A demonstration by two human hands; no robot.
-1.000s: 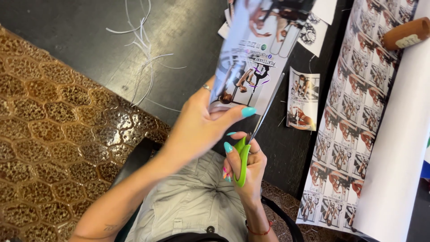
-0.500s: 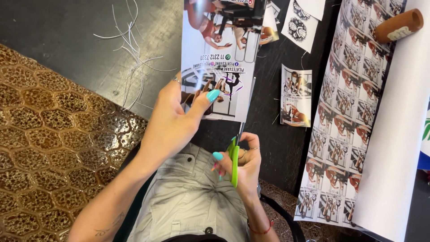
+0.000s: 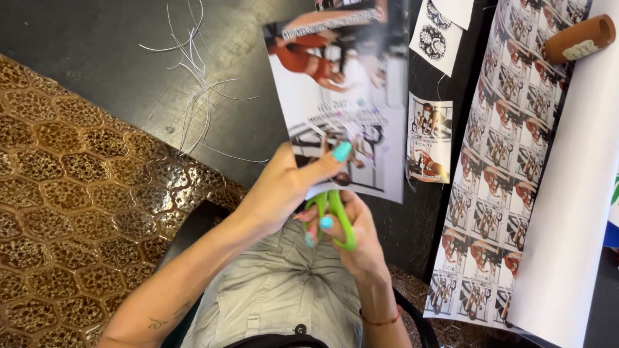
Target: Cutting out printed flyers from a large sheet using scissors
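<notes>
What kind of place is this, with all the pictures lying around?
Probably a craft or print workspace. A dark table holds a long sheet of repeated small photos, thin paper trimmings and a small cut-out picture, while the hands grip a printed page and green scissors.

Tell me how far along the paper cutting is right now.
Done: thin white paper trimmings lie on the dark table, and small cut-out printed pictures lie beside the long printed sheet of repeated pictures. In hand: the left hand holds up a glossy printed page; the right hand grips green-handled scissors at its lower edge. Left: that page and the long sheet look uncut.
</notes>
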